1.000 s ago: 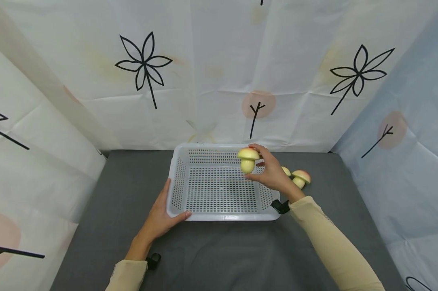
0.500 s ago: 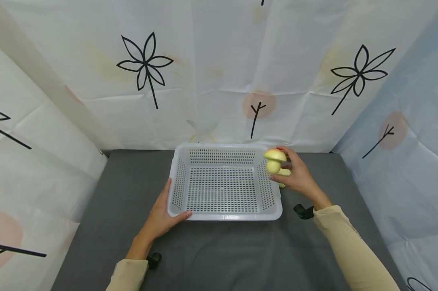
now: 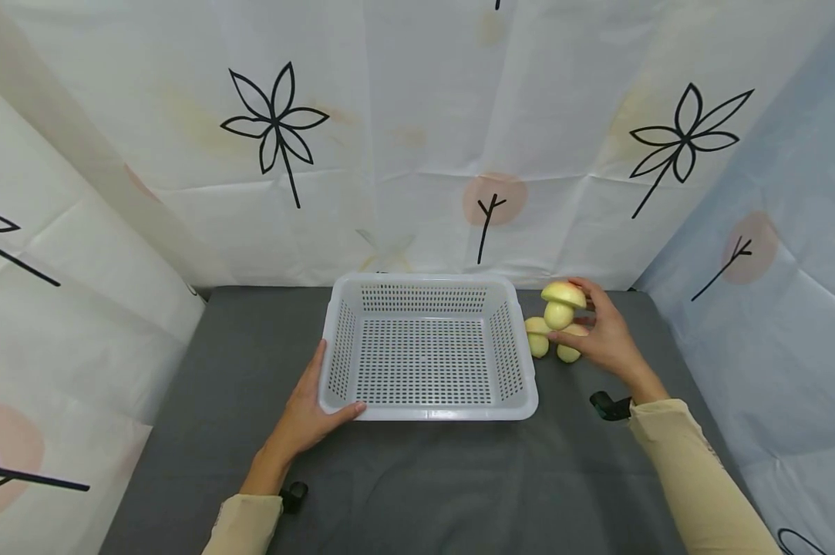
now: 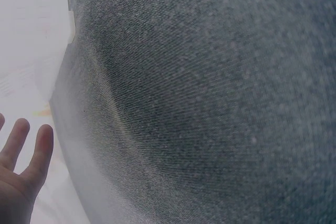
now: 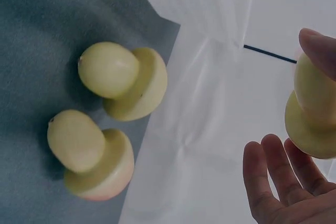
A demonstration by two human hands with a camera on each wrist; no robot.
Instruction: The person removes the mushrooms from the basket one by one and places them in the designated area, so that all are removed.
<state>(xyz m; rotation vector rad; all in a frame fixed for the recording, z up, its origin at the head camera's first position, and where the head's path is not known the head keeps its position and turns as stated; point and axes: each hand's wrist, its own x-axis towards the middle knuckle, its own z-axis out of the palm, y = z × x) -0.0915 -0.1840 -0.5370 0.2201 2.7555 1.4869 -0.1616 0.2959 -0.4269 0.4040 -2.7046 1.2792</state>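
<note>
My right hand [image 3: 607, 339] pinches a yellow toy mushroom [image 3: 560, 314] between thumb and fingers, cap upward, to the right of the white plastic basket [image 3: 427, 414]. Below it lie two more mushrooms on the dark cloth, one [image 3: 538, 344] close beside the basket's right wall and another [image 3: 568, 354] partly hidden by the hand. The right wrist view shows this lying pair, a nearer [image 5: 92, 156] and a farther mushroom [image 5: 123, 80], plus the held one at its right edge. My left hand [image 3: 313, 416] rests at the basket's front left corner, thumb on the rim, fingers straight along the side.
The perforated floor of the basket is in full sight, with nothing lying on it. Dark grey cloth [image 3: 417, 493] covers the table. Pale printed sheets [image 3: 403, 154] rise behind it and on both sides.
My right hand has carried the mushroom rightward, from over the basket to above the two lying mushrooms. The left hand and the basket have stayed in place.
</note>
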